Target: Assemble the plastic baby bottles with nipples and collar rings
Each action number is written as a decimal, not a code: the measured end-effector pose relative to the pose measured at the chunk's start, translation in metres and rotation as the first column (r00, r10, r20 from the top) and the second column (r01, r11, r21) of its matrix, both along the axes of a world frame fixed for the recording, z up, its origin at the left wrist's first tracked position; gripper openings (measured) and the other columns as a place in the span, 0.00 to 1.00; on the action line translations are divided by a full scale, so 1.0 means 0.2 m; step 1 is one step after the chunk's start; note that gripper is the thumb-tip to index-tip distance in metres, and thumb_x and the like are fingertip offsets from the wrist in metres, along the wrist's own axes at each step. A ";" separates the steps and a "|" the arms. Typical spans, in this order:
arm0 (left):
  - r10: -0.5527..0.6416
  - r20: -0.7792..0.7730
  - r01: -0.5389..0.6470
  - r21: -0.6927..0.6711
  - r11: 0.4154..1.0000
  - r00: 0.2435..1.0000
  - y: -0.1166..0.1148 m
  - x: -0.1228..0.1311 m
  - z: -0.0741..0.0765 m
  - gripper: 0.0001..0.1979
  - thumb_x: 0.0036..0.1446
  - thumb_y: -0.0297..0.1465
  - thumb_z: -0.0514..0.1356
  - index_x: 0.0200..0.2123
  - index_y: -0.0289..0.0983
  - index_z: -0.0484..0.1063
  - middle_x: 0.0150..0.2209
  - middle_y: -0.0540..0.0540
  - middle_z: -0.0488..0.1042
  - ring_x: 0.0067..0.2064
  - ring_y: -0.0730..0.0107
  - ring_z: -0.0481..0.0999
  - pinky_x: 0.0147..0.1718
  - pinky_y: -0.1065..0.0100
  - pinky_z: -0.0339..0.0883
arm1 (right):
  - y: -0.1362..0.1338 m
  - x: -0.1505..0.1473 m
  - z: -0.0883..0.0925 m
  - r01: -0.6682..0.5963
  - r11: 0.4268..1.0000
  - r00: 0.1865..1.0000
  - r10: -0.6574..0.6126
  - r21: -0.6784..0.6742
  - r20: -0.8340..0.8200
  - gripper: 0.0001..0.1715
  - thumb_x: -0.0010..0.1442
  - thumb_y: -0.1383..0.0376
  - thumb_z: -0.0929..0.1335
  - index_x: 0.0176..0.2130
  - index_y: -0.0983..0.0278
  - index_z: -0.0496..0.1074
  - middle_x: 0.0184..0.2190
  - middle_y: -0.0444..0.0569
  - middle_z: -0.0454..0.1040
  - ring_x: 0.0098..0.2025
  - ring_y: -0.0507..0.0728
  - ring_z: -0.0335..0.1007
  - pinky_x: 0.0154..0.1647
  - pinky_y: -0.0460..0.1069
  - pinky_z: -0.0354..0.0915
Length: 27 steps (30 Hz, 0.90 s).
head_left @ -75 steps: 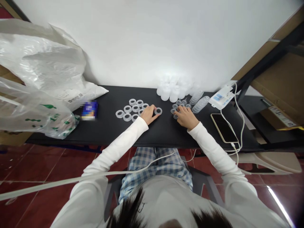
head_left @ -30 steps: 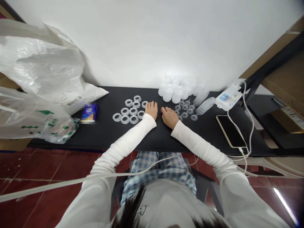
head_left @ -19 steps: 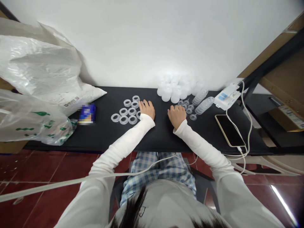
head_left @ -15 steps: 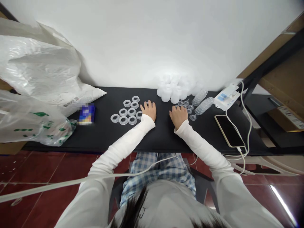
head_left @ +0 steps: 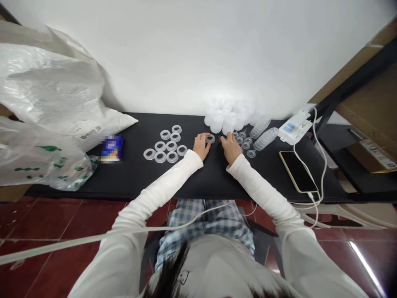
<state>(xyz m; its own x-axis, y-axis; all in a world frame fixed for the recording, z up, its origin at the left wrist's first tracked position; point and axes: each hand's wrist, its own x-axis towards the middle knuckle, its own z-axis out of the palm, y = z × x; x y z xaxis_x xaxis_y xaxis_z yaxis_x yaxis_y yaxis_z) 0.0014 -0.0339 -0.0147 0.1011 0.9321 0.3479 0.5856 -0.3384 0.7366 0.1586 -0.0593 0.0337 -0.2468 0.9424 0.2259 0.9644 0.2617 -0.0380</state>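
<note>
- Facing the right hand (head_left: 230, 149), a ring (head_left: 212, 142) is pinched between the thumb and fingers of the left hand (head_left: 201, 145), near the middle of the table (head_left: 214, 180).
- A cap (head_left: 220, 137), mostly hidden, is held at the right fingertips, which are drawn together; the ring is not touched by it.
- Nine loose rings (head_left: 171, 150) are laid flat to the left of the left hand, some touching.
- More caps (head_left: 247, 140) are clustered just beside the right hand, one set slightly nearer the table's front edge.
- White bottles (head_left: 228, 118) are grouped against the wall (head_left: 173, 62), beyond both hands.
- Two stacks of clear cups (head_left: 266, 138) are laid slanting, right of the bottles.
- Farther right, a phone (head_left: 298, 171) is plugged into a cable (head_left: 324, 161).
- On the left, a blue pack (head_left: 112, 148) is placed near bags (head_left: 52, 78).
</note>
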 end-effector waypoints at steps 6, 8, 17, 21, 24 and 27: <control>0.219 0.565 -0.064 -0.281 0.958 0.795 0.04 0.02 0.04 0.07 0.61 0.32 0.60 0.42 0.37 0.68 0.38 0.44 0.76 0.35 0.69 0.76 0.39 0.64 0.73 | 0.04 0.00 0.00 -0.049 0.989 0.954 0.088 0.138 -0.287 0.19 0.66 0.74 0.58 0.53 0.64 0.69 0.44 0.57 0.72 0.46 0.62 0.71 0.48 0.55 0.67; 0.316 0.712 -0.002 -0.404 0.915 0.627 0.06 0.02 0.06 0.04 0.63 0.33 0.57 0.38 0.38 0.66 0.31 0.48 0.75 0.30 0.72 0.76 0.36 0.67 0.73 | 0.06 0.00 -0.03 -0.088 0.977 0.849 0.176 0.195 -0.498 0.15 0.67 0.69 0.61 0.52 0.64 0.67 0.40 0.54 0.74 0.41 0.59 0.72 0.46 0.54 0.69; 0.213 0.846 0.203 -0.348 0.915 0.488 0.05 0.02 0.09 0.08 0.61 0.36 0.60 0.35 0.37 0.68 0.29 0.50 0.76 0.28 0.74 0.77 0.31 0.69 0.75 | 0.07 -0.06 -0.09 -0.128 0.972 0.491 0.235 0.198 -0.839 0.16 0.63 0.51 0.68 0.41 0.61 0.72 0.32 0.46 0.76 0.31 0.52 0.71 0.36 0.49 0.69; 0.118 0.830 0.236 -0.286 0.929 0.544 0.03 0.04 0.08 0.14 0.60 0.43 0.61 0.36 0.37 0.69 0.31 0.50 0.77 0.30 0.74 0.78 0.32 0.70 0.75 | 0.07 -0.06 -0.09 -0.029 0.981 0.498 0.181 0.192 -0.848 0.15 0.61 0.52 0.69 0.39 0.61 0.73 0.27 0.43 0.74 0.26 0.50 0.65 0.30 0.48 0.65; 0.063 0.829 0.305 -0.274 0.912 0.555 0.01 0.04 0.08 0.14 0.58 0.43 0.64 0.38 0.38 0.70 0.33 0.49 0.79 0.35 0.71 0.80 0.38 0.66 0.77 | 0.08 -0.06 -0.10 -0.003 0.980 0.513 0.171 0.197 -0.841 0.14 0.60 0.53 0.69 0.37 0.61 0.70 0.26 0.42 0.73 0.24 0.50 0.62 0.29 0.48 0.64; 0.025 0.848 0.377 -0.262 0.888 0.529 -0.01 0.03 0.09 0.14 0.57 0.41 0.65 0.40 0.39 0.71 0.35 0.49 0.80 0.36 0.70 0.81 0.43 0.63 0.77 | 0.08 -0.05 -0.11 0.010 0.978 0.536 0.171 0.209 -0.826 0.13 0.60 0.54 0.69 0.36 0.60 0.68 0.26 0.42 0.72 0.24 0.51 0.61 0.29 0.49 0.63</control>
